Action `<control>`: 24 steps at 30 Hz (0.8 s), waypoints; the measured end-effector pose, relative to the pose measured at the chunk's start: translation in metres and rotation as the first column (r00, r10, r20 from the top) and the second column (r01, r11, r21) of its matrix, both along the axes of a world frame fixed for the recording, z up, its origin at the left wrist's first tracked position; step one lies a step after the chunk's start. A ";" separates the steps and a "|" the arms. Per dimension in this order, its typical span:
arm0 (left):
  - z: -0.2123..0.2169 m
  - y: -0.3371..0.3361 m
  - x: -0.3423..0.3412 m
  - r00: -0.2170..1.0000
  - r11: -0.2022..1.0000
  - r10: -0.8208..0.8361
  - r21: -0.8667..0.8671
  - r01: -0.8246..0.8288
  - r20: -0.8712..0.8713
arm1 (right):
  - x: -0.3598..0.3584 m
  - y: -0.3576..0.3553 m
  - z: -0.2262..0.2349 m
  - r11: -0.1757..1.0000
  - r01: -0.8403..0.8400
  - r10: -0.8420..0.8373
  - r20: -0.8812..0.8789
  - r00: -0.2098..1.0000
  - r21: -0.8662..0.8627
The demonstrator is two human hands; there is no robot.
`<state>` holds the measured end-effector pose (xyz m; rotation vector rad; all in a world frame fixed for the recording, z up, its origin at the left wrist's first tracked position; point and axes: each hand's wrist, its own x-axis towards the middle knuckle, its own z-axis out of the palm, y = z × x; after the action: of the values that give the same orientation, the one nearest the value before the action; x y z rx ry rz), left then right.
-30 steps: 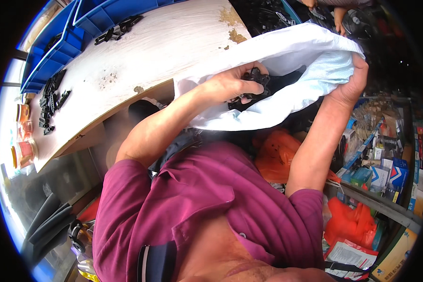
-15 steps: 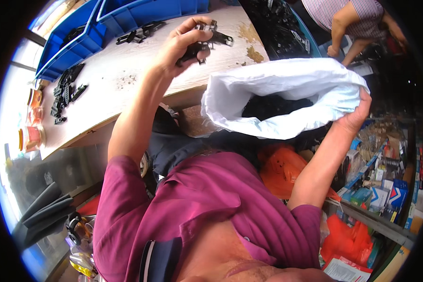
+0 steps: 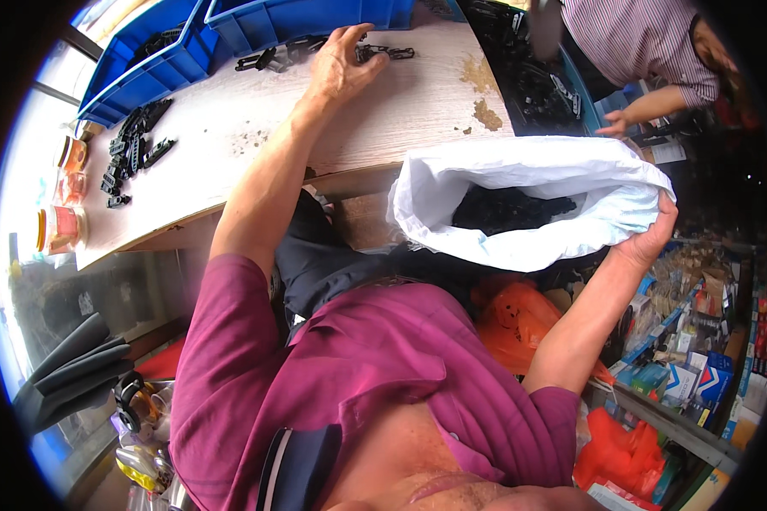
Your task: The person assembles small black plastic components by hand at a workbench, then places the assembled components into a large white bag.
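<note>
My left hand (image 3: 343, 68) is over the far part of the table, its fingers spread and nothing gripped. Black plastic parts (image 3: 390, 54) lie on the tabletop by its fingertips, partly hidden by the hand. More black parts (image 3: 262, 60) lie just to its left. On the right, my right hand (image 3: 652, 232) grips the rim of a white woven sack (image 3: 537, 251). The sack's mouth gapes open, and a heap of black parts (image 3: 511, 211) shows inside.
Two blue bins (image 3: 307, 17) line the back of the pale table (image 3: 256, 170). Black parts (image 3: 132, 149) lie at its left, near lidded jars (image 3: 60, 230). A person in a striped shirt (image 3: 639, 38) works by a trough of black parts (image 3: 520, 94). Packed shelves (image 3: 690, 375) stand right.
My left hand has moved farther over the table and let go of the black parts it held, which now lie there. The right hand still holds the sack's rim.
</note>
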<state>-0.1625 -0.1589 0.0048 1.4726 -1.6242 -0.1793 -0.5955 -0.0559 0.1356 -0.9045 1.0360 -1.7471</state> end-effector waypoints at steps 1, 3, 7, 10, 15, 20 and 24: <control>0.001 0.002 0.006 0.996 1.000 -0.001 0.003 0.001 -0.089 | 0.002 -0.001 0.000 1.000 -0.031 0.031 0.010 0.999 0.001; -0.005 -0.004 0.023 0.970 1.000 -0.015 0.005 0.017 -0.241 | 0.008 -0.002 0.000 0.999 -0.048 0.047 0.014 0.999 0.006; -0.006 -0.014 0.040 0.905 0.998 -0.006 -0.066 -0.024 -0.426 | 0.004 -0.006 -0.006 0.999 -0.040 0.040 0.011 0.999 0.009; -0.005 -0.013 0.040 0.921 0.989 0.053 -0.107 -0.102 -0.387 | -0.003 -0.007 -0.011 0.998 -0.063 0.063 0.007 0.998 0.009; -0.005 -0.014 0.050 0.818 0.985 -0.029 -0.157 -0.075 -0.575 | 0.002 -0.004 -0.009 0.999 -0.050 0.050 0.018 0.999 0.014; -0.006 -0.015 0.049 0.700 0.990 -0.090 -0.141 -0.015 -0.708 | 0.001 -0.002 -0.010 0.999 0.003 -0.003 0.014 1.000 0.039; -0.011 -0.019 0.052 0.704 0.988 -0.086 -0.151 -0.031 -0.705 | -0.003 -0.003 -0.013 0.999 -0.012 0.012 0.004 1.000 0.042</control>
<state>-0.1104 -0.1781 -0.0057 1.0556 -0.9857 -0.5604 -0.5990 -0.0589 0.1228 -0.8784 1.0591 -1.7105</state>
